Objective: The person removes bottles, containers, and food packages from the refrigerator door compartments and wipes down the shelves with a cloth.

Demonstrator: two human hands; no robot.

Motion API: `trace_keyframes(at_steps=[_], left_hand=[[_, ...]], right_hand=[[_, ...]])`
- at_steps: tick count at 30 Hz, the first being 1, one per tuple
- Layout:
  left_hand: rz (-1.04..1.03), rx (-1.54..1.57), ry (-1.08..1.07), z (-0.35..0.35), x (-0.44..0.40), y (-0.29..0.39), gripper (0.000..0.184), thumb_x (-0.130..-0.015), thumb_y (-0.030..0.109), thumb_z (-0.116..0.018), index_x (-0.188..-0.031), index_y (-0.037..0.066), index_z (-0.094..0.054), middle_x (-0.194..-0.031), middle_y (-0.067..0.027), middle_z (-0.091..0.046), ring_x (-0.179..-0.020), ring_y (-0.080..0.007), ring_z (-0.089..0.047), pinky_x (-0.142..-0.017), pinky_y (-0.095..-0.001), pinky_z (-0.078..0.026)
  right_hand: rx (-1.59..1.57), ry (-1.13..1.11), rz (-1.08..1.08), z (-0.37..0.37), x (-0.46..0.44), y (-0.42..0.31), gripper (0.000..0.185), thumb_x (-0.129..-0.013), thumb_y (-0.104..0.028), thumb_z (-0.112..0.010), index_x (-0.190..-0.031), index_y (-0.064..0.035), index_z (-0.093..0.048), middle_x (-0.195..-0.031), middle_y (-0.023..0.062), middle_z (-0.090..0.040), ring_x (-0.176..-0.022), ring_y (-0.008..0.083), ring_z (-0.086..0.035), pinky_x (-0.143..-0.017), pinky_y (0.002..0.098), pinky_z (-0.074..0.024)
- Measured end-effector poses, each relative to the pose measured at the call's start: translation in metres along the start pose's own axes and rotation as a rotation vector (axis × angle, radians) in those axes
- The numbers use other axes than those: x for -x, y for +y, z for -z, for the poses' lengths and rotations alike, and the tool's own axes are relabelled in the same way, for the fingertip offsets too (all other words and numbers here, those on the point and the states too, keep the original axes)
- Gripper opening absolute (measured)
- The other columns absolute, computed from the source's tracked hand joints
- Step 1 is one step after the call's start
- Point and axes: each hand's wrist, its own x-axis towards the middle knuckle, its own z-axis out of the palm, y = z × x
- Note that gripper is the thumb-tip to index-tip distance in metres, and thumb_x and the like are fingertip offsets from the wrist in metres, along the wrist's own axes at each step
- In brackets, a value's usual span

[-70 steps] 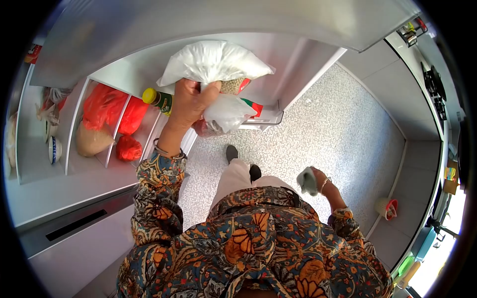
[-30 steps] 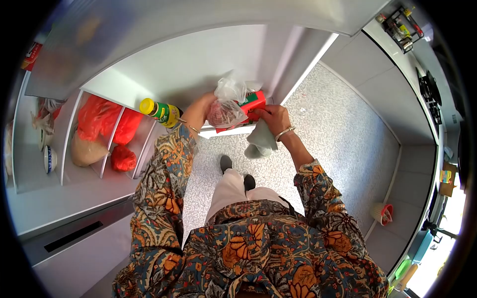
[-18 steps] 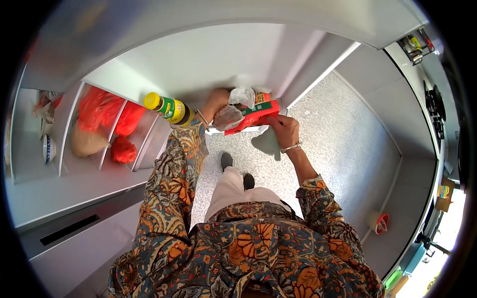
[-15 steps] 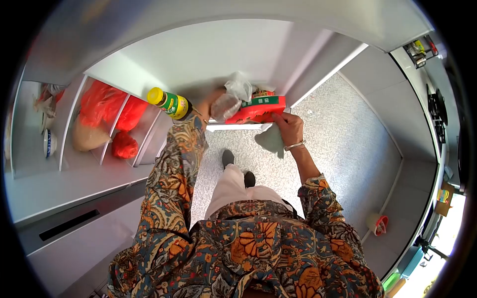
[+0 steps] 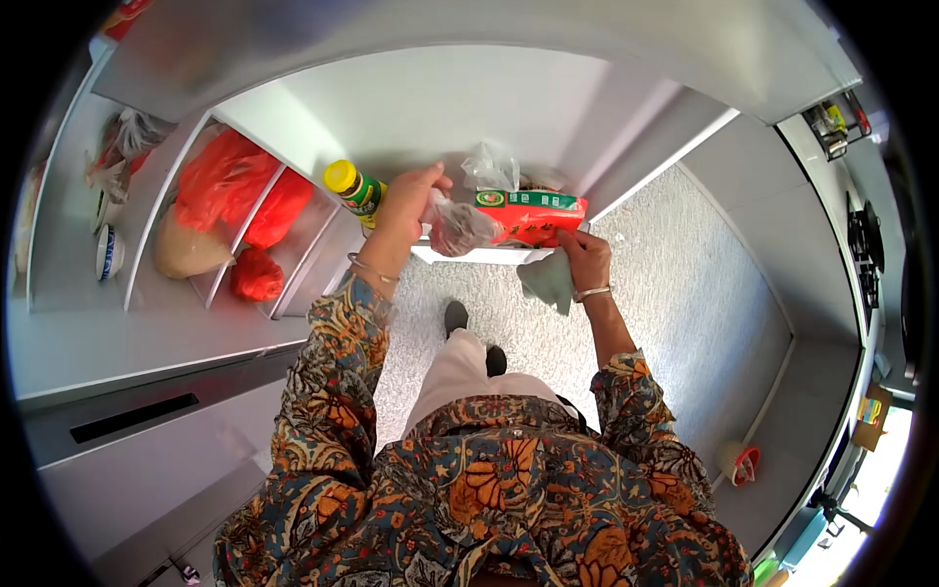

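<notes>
My left hand (image 5: 415, 201) is closed on the neck of a clear plastic bag (image 5: 464, 227) with something brownish in it. Beside that wrist a bottle with a yellow cap (image 5: 355, 188) and green label stands in the door shelf. My right hand (image 5: 585, 260) is pinched, with a grey-green cloth (image 5: 550, 281) hanging from it. Its fingertips touch the lower right edge of a red and green packet (image 5: 536, 217). Another crumpled clear bag (image 5: 492, 168) sits behind the packet, and some of the shelf's contents are hidden.
The white door shelf (image 5: 499, 256) is in front of me. To the left, fridge compartments hold red plastic bags (image 5: 223, 186), a tan bag (image 5: 192, 245) and a blue-and-white bowl (image 5: 110, 252). Down on the right is a white and red container (image 5: 739, 462).
My left hand has come up from behind the bottle and lifted the bag's neck. The view has shifted slightly. My right hand stays at the packet with the cloth.
</notes>
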Motion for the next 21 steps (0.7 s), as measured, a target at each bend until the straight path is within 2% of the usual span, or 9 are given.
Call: trace_keyframes(at_steps=[4,7,9,11,13,14,17,19,21], left_hand=[[-0.154,-0.109,-0.173,-0.005,0.021,0.027,0.029,-0.089,0.03,-0.062,-0.08,0.003,-0.065,-0.071,-0.004,-0.061,-0.066,-0.0113,-0.057,-0.061,-0.0255,-0.045],[-0.177,-0.152,-0.264,-0.035,0.081,0.066,0.027,-0.093,0.024,-0.059,-0.078,0.001,-0.062,-0.073,-0.0027,-0.062,-0.066,-0.0078,-0.054,-0.061,-0.0233,-0.043],[-0.402,-0.299,-0.254,-0.057,0.131,0.103,0.031,-0.091,0.03,-0.061,-0.078,0.002,-0.065,-0.068,0.0008,-0.061,-0.057,-0.0025,-0.044,-0.049,-0.0208,-0.035],[-0.682,-0.491,-0.277,-0.075,0.18,0.147,0.023,-0.094,0.015,-0.056,-0.079,-0.002,-0.061,-0.072,-0.0038,-0.061,-0.065,-0.006,-0.052,-0.057,-0.0224,-0.041],[-1.047,-0.505,-0.312,-0.089,0.213,0.19,0.023,-0.093,0.015,-0.055,-0.078,-0.002,-0.061,-0.071,-0.0056,-0.061,-0.062,-0.007,-0.052,-0.054,-0.022,-0.039],[-1.21,-0.486,-0.283,-0.095,0.224,0.208,0.023,-0.093,0.015,-0.055,-0.079,-0.002,-0.061,-0.071,-0.0063,-0.06,-0.06,-0.0075,-0.052,-0.054,-0.0218,-0.039],[-1.637,-0.562,-0.068,-0.106,0.241,0.268,0.026,-0.094,0.018,-0.054,-0.079,-0.002,-0.061,-0.072,-0.006,-0.061,-0.06,-0.0073,-0.052,-0.055,-0.0214,-0.039],[-1.63,-0.479,0.154,-0.126,0.251,0.3,0.028,-0.095,0.019,-0.054,-0.081,-0.003,-0.062,-0.074,-0.0055,-0.062,-0.064,-0.0066,-0.054,-0.057,-0.0229,-0.041],[-1.939,-0.376,0.159,-0.144,0.235,0.34,0.028,-0.097,0.019,-0.052,-0.085,-0.003,-0.062,-0.079,-0.0056,-0.065,-0.067,-0.0062,-0.056,-0.058,-0.0243,-0.044]], right_hand=[[0.254,0.032,0.105,-0.002,-0.005,0.004,0.022,-0.083,-0.022,-0.067,-0.082,-0.0005,-0.071,-0.064,0.01,-0.066,-0.06,0.0086,-0.058,-0.054,0.0321,-0.0464],[0.043,0.052,0.087,-0.018,-0.01,0.021,0.022,-0.082,-0.019,-0.069,-0.075,0.0017,-0.069,-0.054,0.0027,-0.056,-0.056,0.0054,-0.048,-0.05,0.0282,-0.0421],[0.025,0.042,0.138,-0.016,-0.008,0.018,0.022,-0.083,-0.018,-0.068,-0.073,0.0019,-0.068,-0.053,0.0008,-0.053,-0.054,0.005,-0.045,-0.048,0.0282,-0.0394],[0.086,0.047,0.132,-0.014,-0.011,0.025,0.025,-0.082,-0.024,-0.066,-0.075,0.0002,-0.067,-0.057,0.0136,-0.057,-0.053,0.0115,-0.053,-0.052,0.0334,-0.0432],[0.102,0.087,0.182,0.0,-0.007,0.025,0.02,-0.081,-0.018,-0.069,-0.074,0.0009,-0.069,-0.054,0.0026,-0.056,-0.054,0.0055,-0.047,-0.049,0.0292,-0.0408],[0.101,0.086,0.157,0.002,-0.009,0.027,0.02,-0.081,-0.019,-0.069,-0.075,0.0005,-0.069,-0.056,0.0035,-0.058,-0.054,0.0064,-0.049,-0.051,0.0296,-0.0422],[0.113,0.037,0.128,0.005,-0.009,0.021,0.022,-0.081,-0.021,-0.068,-0.074,0.0003,-0.068,-0.055,0.0041,-0.057,-0.053,0.0075,-0.05,-0.05,0.0297,-0.0424],[0.104,0.047,0.14,0.004,-0.01,0.018,0.026,-0.082,-0.025,-0.068,-0.072,-0.0004,-0.067,-0.055,0.0071,-0.057,-0.051,0.0101,-0.051,-0.05,0.0315,-0.0425],[0.062,0.065,0.149,0.002,-0.008,0.02,0.029,-0.082,-0.028,-0.067,-0.072,-0.0013,-0.066,-0.055,0.0109,-0.058,-0.049,0.0142,-0.053,-0.051,0.0343,-0.0428]])
